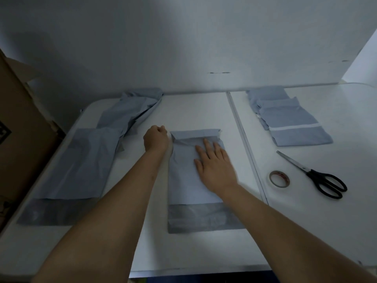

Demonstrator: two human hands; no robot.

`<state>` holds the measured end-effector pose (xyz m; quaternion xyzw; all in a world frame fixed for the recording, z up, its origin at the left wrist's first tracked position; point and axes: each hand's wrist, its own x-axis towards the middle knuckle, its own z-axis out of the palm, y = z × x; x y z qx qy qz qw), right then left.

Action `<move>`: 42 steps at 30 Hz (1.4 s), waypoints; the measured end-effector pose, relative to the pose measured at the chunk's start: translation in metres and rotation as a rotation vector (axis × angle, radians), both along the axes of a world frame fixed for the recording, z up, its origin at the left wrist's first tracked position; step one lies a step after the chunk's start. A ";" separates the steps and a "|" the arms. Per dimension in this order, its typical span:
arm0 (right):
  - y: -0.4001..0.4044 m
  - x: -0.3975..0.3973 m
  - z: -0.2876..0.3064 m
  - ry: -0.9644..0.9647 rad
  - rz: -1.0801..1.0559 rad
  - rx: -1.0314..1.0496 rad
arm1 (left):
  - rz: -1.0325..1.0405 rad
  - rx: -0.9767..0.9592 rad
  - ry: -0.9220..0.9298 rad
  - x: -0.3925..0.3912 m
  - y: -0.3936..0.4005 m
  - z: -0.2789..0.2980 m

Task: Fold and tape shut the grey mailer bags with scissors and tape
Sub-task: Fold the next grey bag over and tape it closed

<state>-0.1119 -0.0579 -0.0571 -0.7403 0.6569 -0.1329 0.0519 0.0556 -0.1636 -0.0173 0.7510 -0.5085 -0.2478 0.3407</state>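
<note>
A grey mailer bag [183, 180] lies lengthwise in the middle of the white table, its far end folded over and its darker flap toward me. My right hand [214, 162] presses flat on the bag just below the fold, fingers straight. At the fold's left corner my left hand [156, 139] is curled, and it seems to pinch the folded edge. A roll of tape [279, 179] and black-handled scissors [318, 176] lie to the right, with neither hand on them.
Several unfolded grey bags [81, 164] are spread at the left, reaching back to the wall. A small pile of folded bags [291, 123] sits at the back right. A cardboard box [18, 129] stands at the left edge. A seam [244, 139] divides the table.
</note>
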 end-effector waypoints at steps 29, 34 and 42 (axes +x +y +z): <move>0.105 -0.081 0.012 -0.625 0.186 -0.032 | -1.037 0.001 -0.197 0.057 0.172 -0.006; 0.113 -0.084 0.026 -0.650 0.112 0.143 | -0.734 -0.015 0.029 0.043 0.171 -0.004; 0.110 -0.064 0.030 -0.772 -0.159 0.157 | -0.573 0.039 0.135 0.034 0.172 0.003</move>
